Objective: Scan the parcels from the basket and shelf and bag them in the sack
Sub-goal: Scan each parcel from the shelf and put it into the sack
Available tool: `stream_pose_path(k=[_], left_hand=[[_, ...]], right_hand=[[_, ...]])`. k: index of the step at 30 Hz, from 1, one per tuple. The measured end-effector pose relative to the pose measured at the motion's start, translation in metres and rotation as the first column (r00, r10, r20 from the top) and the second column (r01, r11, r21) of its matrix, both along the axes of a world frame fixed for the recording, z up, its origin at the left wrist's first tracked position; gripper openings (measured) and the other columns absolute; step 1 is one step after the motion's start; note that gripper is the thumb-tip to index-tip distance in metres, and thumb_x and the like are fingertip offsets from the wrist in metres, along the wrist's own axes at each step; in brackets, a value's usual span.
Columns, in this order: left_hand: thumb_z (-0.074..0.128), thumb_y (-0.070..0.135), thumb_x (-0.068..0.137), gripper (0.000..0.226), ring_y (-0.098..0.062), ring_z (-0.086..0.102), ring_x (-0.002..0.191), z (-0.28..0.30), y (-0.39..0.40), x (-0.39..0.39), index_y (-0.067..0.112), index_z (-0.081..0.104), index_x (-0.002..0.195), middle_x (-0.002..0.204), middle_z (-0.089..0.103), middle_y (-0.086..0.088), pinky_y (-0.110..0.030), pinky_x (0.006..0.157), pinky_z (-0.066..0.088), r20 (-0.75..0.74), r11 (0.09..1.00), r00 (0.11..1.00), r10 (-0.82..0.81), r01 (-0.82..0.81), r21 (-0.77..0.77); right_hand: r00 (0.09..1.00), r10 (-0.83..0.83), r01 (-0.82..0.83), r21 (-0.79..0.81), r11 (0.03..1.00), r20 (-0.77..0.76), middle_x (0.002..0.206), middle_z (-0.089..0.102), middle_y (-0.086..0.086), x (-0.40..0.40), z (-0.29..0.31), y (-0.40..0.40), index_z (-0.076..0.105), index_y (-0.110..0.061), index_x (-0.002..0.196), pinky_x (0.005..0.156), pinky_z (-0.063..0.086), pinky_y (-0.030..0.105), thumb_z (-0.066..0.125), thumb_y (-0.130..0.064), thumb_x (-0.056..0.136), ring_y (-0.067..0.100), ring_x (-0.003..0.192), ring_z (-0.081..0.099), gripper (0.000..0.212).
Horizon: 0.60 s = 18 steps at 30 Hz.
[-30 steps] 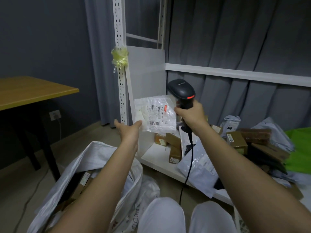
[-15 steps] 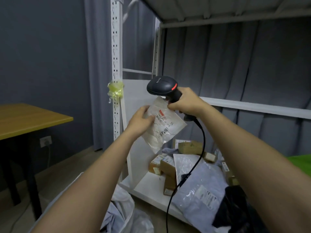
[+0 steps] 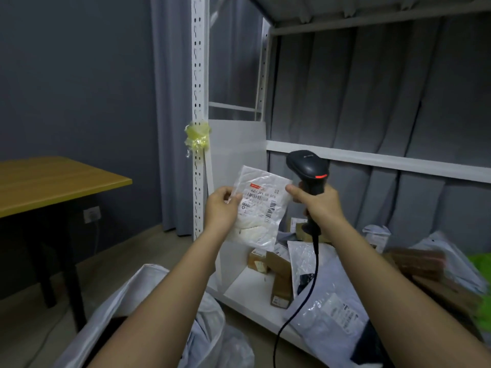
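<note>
My left hand (image 3: 221, 208) pinches the left edge of a small clear plastic parcel (image 3: 261, 208), its barcode label facing me. My right hand (image 3: 317, 204) grips the handle of a black barcode scanner (image 3: 308, 167), held upright just right of the parcel, and its thumb touches the parcel's right edge. The scanner's cable (image 3: 300, 296) hangs down between my arms. The white sack (image 3: 127, 301) lies open at the lower left under my left arm. More parcels, grey mailers (image 3: 326, 309) and brown boxes (image 3: 280, 290), lie on the white bottom shelf (image 3: 247, 288).
A white metal shelving upright (image 3: 199, 102) with yellow tape (image 3: 198, 135) stands just behind the parcel. A wooden table (image 3: 53, 179) with black legs is at the left. Grey curtains hang behind the shelves. Something bright green (image 3: 481, 264) shows at the right edge.
The parcel and scanner have come down from higher up. The scanner, tilted over the parcel half a second ago, now stands upright beside it. The view has dropped, showing sack and shelf again.
</note>
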<state>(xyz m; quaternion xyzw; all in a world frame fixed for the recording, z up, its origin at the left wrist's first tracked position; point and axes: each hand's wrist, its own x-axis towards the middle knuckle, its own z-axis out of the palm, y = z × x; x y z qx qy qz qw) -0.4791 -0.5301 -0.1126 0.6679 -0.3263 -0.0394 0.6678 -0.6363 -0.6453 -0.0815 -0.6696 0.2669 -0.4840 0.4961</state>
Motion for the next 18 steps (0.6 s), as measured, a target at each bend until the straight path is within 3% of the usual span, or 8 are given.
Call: stream_pose_path(k=[5, 9, 13, 18], left_hand=[[0.061, 0.019, 0.093, 0.005, -0.016, 0.064, 0.083, -0.014, 0.002, 0.001, 0.015, 0.063, 0.094, 0.095, 0.066, -0.001, -0.026, 0.07, 0.053, -0.093, 0.999, 0.995, -0.036, 0.035, -0.014], [0.06, 0.019, 0.094, 0.007, -0.015, 0.066, 0.081, -0.028, 0.008, 0.012, 0.014, 0.063, 0.098, 0.096, 0.068, -0.001, -0.025, 0.063, 0.054, -0.21, 1.0, 0.978, -0.004, 0.001, -0.016], [0.061, 0.016, 0.093, 0.008, -0.022, 0.068, 0.087, -0.042, 0.014, 0.026, 0.013, 0.063, 0.1, 0.101, 0.069, -0.006, -0.034, 0.074, 0.057, -0.273, 0.997, 0.96, 0.053, -0.066, -0.041], [0.058, 0.011, 0.093, 0.005, -0.02, 0.066, 0.084, -0.064, 0.02, 0.03, 0.014, 0.062, 0.096, 0.089, 0.067, 0.0, -0.033, 0.076, 0.055, -0.283, 0.996, 0.957, 0.062, -0.079, -0.048]], right_hand=[[0.999, 0.035, -0.032, 0.103, 0.994, -0.028, 0.096, 0.068, 0.003, 0.021, -0.022, 0.006, 0.062, -0.01, 0.109, 0.066, 0.051, 0.028, 0.084, -0.018, 0.073, 0.018, 0.085, 0.064, 0.044], [0.994, -0.112, 0.112, 0.15, 0.982, -0.01, 0.097, 0.067, 0.005, 0.036, -0.042, 0.01, 0.061, -0.013, 0.104, 0.081, 0.051, 0.035, 0.082, -0.02, 0.075, 0.022, 0.089, 0.063, 0.036], [0.989, 0.003, 0.034, 0.24, 0.97, -0.151, 0.085, 0.066, 0.008, 0.027, -0.072, 0.028, 0.062, -0.014, 0.089, 0.062, 0.048, 0.028, 0.077, -0.021, 0.08, 0.018, 0.069, 0.059, 0.019], [0.966, 0.167, -0.104, 0.289, 0.952, -0.2, 0.068, 0.058, 0.005, 0.012, -0.102, 0.059, 0.063, -0.012, 0.095, 0.054, 0.043, 0.026, 0.08, -0.019, 0.077, 0.017, 0.058, 0.052, 0.025]])
